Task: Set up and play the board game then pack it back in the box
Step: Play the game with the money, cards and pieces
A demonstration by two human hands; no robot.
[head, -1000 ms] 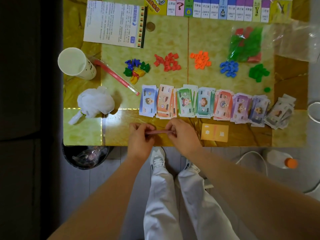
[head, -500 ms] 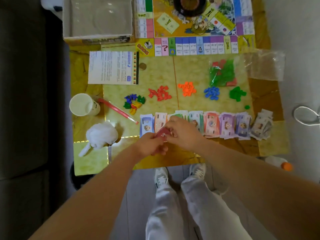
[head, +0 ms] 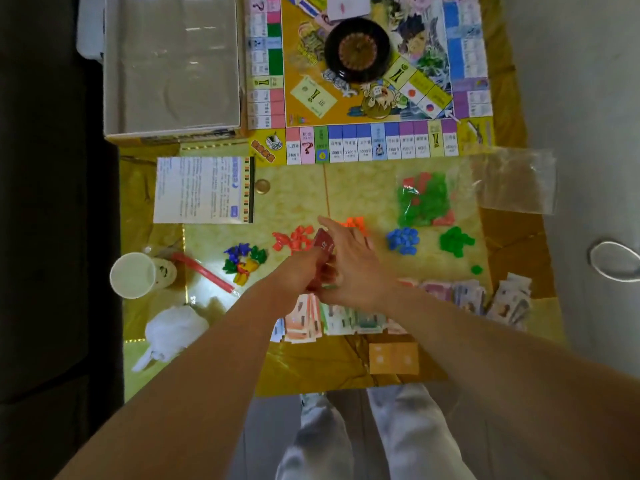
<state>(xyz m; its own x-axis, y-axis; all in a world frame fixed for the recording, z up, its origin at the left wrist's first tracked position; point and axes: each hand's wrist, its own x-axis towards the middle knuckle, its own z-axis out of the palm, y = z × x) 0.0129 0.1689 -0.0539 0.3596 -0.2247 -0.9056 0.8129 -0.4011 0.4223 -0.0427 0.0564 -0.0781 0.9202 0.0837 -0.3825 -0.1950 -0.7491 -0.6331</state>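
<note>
Head view | centre frame | left hand [head: 304, 271] pinching red cards [head: 324, 241]: light, slippery, likely gripping best by edges | right hand [head: 356, 268] hovering straight-fingered, holding nothing

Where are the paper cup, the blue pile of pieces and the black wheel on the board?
paper cup [head: 131, 276]: head view, the white inside of its open mouth.
blue pile of pieces [head: 402, 240]: head view, middle of the heap.
black wheel [head: 358, 50]: head view, its brown centre.
</note>
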